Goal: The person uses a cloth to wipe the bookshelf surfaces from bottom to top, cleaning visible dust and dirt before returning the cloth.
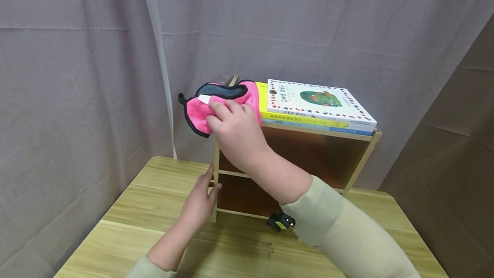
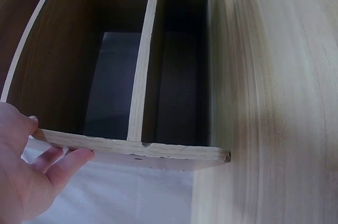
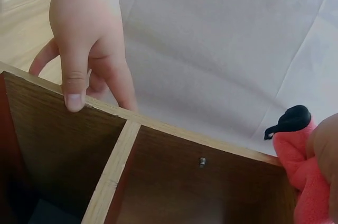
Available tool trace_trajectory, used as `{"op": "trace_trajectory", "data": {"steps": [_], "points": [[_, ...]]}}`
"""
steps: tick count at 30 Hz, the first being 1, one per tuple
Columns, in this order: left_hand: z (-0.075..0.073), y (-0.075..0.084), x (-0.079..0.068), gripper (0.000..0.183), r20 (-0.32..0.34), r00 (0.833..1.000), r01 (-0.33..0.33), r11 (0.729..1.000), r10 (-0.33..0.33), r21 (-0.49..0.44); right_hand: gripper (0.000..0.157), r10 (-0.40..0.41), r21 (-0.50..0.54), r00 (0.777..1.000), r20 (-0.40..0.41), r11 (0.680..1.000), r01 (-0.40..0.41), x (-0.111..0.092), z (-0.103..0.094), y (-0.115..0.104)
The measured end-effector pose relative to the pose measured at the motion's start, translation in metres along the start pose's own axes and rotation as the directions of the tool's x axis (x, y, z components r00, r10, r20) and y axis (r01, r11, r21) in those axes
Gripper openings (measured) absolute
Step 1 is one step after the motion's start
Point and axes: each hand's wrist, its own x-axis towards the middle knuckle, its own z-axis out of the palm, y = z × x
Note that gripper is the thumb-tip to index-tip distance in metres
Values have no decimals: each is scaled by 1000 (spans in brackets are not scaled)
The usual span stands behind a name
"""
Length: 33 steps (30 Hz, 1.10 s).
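Observation:
A small wooden shelf [image 1: 217,158] stands on the table. My left hand [image 1: 198,203] grips its left side panel, thumb on the front edge and fingers along the outer face; the left wrist view shows this hand [image 2: 26,166] at the same panel. In my right hand [image 1: 241,134] is a pink cloth [image 1: 197,117] with black edging, a dark patch and a white tag. It drapes over the shelf's top left corner, beside the stacked books. The right wrist view has the cloth [image 3: 303,166] bunched under the right fingers, which are partly cut off.
Several books, a white one [image 1: 320,100] uppermost, lie stacked on the shelf top. Below are open compartments [image 2: 116,76]. The wooden table [image 1: 131,218] extends around the shelf, and grey curtains [image 1: 270,25] hang behind and at the sides.

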Motion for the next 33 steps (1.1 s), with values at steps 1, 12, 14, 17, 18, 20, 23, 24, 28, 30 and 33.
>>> {"op": "trace_trajectory", "data": {"steps": [1,12,14,17,18,20,23,24,28,30,33], "points": [[0,0,0,61,-2,1000,1,1000,-1,1,18,-7,5,1000,-18,1000,7,-1,1,1],[1,-2,-2,60,-5,1000,-18,999,18,39,11,-78,112,971,-225,988,105,-9,1,4],[2,-3,-2,61,-15,999,-36,998,37,47,11,-100,117,960,-261,984,135,-10,-1,3],[2,-4,-1,61,-29,998,-54,997,56,54,9,-137,115,941,-311,977,180,-12,-6,0],[2,-4,-1,61,-31,998,-56,997,58,52,9,-145,118,935,-323,974,192,-13,-7,-1],[2,-4,0,61,-29,998,-53,997,54,48,9,-162,114,924,-346,970,213,-16,-10,-3],[2,-4,0,61,-33,997,-67,996,69,57,10,-181,115,915,-361,965,236,-24,-15,-6],[2,-4,0,60,-31,997,-70,996,72,53,10,-185,116,914,-361,963,241,-27,-17,-7],[1,-2,1,51,-38,995,-91,995,93,50,13,-196,128,914,-354,959,255,-38,-22,-10],[2,-2,2,47,-41,994,-95,995,97,43,15,-199,133,916,-348,957,258,-44,-24,-12],[3,-3,2,41,-49,993,-104,994,105,40,21,-209,143,912,-352,951,273,-56,-24,-12]]}}
